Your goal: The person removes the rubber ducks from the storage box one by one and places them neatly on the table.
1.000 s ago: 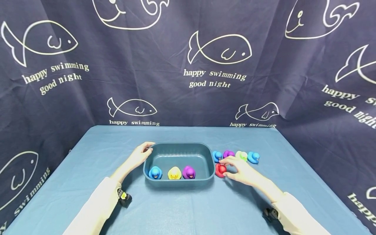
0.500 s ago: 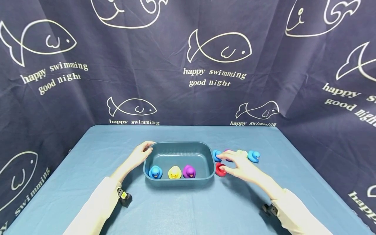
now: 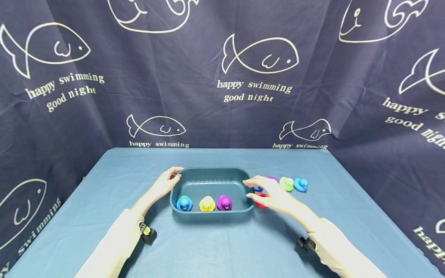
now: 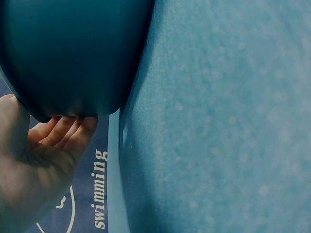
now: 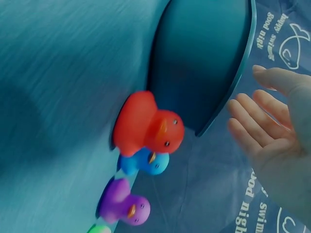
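A dark teal bin stands on the table, with a blue duck, a yellow duck and a purple duck lined along its near side. My left hand grips the bin's far left corner, thumb at the rim and fingers round the outer wall. Over the bin's right rim hovers my right hand, fingers spread and nothing in them. Below it, a red rubber duck sits close beside the bin's outer wall, partly hidden by the hand in the head view.
Behind the red duck is a row of ducks: a second blue one, a second purple one, a pale green one and another blue one. A dark fish-printed curtain hangs around the blue-covered table.
My right hand has left the red duck and moved left to the bin's right rim, uncovering the green duck. The left hand, the bin and the ducks have stayed in place.
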Motion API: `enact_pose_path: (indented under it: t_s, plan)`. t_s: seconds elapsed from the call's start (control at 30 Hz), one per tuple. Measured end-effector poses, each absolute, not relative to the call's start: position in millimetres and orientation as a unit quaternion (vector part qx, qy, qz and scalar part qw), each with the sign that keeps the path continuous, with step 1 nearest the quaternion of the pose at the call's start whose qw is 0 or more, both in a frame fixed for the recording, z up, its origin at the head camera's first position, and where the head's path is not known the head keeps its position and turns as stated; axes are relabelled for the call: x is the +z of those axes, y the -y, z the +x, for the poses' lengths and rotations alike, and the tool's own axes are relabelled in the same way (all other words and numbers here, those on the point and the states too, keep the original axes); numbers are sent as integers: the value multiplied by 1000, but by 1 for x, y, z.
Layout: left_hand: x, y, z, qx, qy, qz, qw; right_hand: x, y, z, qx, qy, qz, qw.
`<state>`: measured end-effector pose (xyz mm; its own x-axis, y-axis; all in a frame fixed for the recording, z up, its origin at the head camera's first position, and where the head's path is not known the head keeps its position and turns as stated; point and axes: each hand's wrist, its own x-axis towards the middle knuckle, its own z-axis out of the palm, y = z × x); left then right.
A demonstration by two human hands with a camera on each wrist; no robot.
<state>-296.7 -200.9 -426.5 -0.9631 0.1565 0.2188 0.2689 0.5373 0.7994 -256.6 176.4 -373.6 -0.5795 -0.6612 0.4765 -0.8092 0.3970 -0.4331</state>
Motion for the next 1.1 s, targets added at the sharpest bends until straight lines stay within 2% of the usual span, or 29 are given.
enact_pose_path:
  t_s: [0.17,0.43,0.9,1.1]
  plan:
    - [-427,201,-297,-470,874,-116,51,-373,-165,-258,319,833,444,89]
    - [-427,202,-297,-469,873,-121,52,-377,-152,-261,303,815,484,98]
    - [-426,201,-296,-469,873,-120,57,-382,-133,-263,294,805,512,60]
    - [-425,201,-295,-462,877,-115,58,-388,-124,-268,276,788,546,73]
